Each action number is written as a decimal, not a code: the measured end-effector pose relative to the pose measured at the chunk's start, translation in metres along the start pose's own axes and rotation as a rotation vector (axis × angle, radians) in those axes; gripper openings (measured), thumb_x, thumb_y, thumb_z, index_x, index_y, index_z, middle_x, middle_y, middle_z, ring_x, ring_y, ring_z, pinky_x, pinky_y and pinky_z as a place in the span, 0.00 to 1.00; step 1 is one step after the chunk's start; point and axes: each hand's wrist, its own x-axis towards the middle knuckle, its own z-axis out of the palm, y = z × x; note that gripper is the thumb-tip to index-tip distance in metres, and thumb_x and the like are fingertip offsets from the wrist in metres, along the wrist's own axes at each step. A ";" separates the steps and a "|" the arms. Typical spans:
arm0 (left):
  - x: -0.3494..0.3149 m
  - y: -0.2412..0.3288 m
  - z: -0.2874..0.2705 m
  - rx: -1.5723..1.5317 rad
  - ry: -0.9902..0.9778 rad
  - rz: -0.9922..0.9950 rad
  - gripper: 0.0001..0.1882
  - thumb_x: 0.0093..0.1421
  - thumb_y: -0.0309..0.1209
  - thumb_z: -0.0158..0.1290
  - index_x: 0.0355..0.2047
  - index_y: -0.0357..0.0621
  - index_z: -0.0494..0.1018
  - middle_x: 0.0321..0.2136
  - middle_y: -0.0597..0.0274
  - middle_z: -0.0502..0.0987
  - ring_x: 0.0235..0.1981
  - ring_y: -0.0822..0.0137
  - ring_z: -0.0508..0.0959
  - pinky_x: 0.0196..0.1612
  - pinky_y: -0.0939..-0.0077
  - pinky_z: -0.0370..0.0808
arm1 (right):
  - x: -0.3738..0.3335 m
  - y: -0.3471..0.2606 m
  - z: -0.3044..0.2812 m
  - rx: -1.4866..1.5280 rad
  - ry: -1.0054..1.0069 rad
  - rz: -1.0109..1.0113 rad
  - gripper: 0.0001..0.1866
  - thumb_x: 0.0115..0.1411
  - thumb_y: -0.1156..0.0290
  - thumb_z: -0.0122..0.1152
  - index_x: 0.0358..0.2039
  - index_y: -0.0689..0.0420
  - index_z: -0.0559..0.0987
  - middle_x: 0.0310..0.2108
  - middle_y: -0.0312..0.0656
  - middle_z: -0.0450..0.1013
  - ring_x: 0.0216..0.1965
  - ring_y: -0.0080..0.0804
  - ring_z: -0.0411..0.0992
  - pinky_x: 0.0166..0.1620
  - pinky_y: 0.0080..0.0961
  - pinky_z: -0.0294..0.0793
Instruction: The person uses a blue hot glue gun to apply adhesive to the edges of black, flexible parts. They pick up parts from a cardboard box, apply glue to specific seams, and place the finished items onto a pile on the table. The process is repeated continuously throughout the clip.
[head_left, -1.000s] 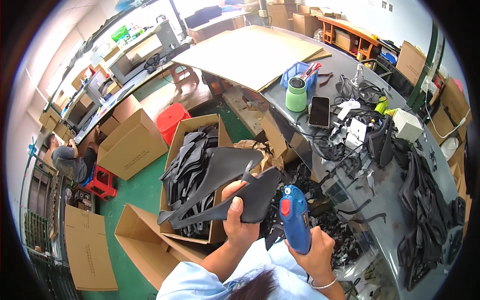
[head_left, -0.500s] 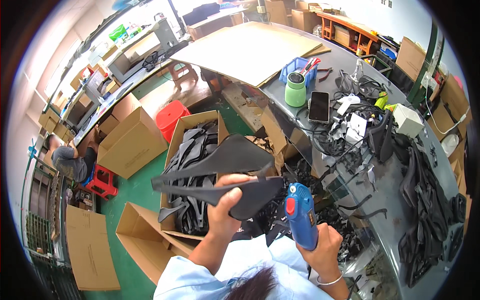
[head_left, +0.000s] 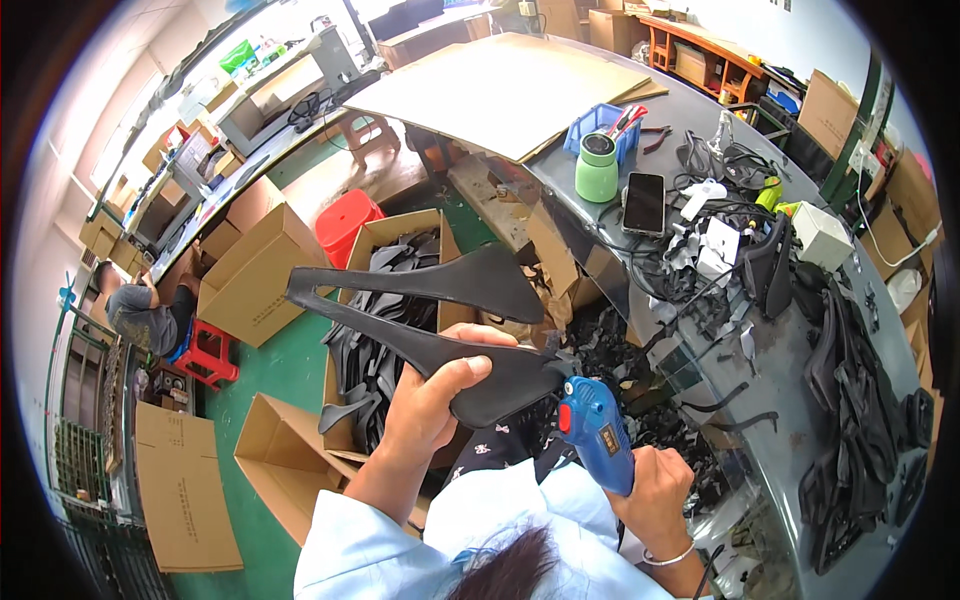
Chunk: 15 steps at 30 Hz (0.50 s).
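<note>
My left hand (head_left: pixel 428 402) grips a black, forked bicycle saddle piece (head_left: pixel 502 385), thumb on top and fingers behind. The piece has two broad wings joined at a narrow tip that points left. In my right hand (head_left: pixel 655 498) is a blue cordless electric cutter (head_left: pixel 602 440) with a red button, held by its lower body. The cutter's head is at the right edge of the nearer wing, where a small dark scrap sticks out. Whether the blades touch the edge cannot be made out.
An open carton (head_left: pixel 400 228) of similar black pieces stands beyond my left hand. Dark scraps (head_left: pixel 600 345) heap below the cutter. On the grey table (head_left: pixel 690 380) are a green bottle (head_left: pixel 597 170), a phone (head_left: pixel 643 203) and black parts. A person (head_left: pixel 145 315) sits far left.
The saddle piece has tilted, showing more of its face and a wider gap between its wings. The cutter has shifted slightly left and down, staying by the nearer wing's right edge.
</note>
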 end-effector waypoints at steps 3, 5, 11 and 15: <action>0.001 0.004 0.000 -0.006 -0.001 -0.022 0.16 0.52 0.27 0.49 0.41 0.30 0.72 0.37 0.49 0.77 0.38 0.66 0.78 0.43 0.76 0.75 | 0.002 -0.002 -0.001 0.022 -0.001 0.000 0.17 0.36 0.73 0.67 0.21 0.58 0.66 0.14 0.42 0.65 0.17 0.41 0.66 0.25 0.33 0.64; 0.002 0.007 -0.001 -0.033 0.006 -0.028 0.16 0.52 0.27 0.49 0.41 0.29 0.72 0.36 0.49 0.77 0.38 0.66 0.78 0.43 0.76 0.75 | 0.000 -0.001 0.000 0.042 0.016 0.008 0.17 0.36 0.73 0.68 0.21 0.58 0.65 0.14 0.42 0.65 0.16 0.41 0.66 0.25 0.33 0.64; -0.001 0.008 -0.005 -0.038 -0.008 -0.006 0.16 0.52 0.27 0.49 0.41 0.29 0.72 0.36 0.50 0.77 0.37 0.66 0.79 0.43 0.76 0.76 | -0.005 0.004 0.001 0.028 0.004 0.014 0.18 0.36 0.72 0.69 0.20 0.58 0.66 0.14 0.42 0.65 0.16 0.41 0.66 0.24 0.33 0.64; 0.000 0.007 -0.005 -0.036 -0.035 -0.023 0.16 0.52 0.25 0.49 0.41 0.30 0.72 0.36 0.51 0.77 0.38 0.67 0.78 0.44 0.75 0.75 | -0.002 0.002 0.000 0.029 -0.007 0.006 0.17 0.37 0.72 0.68 0.20 0.58 0.65 0.14 0.42 0.65 0.16 0.41 0.66 0.24 0.33 0.64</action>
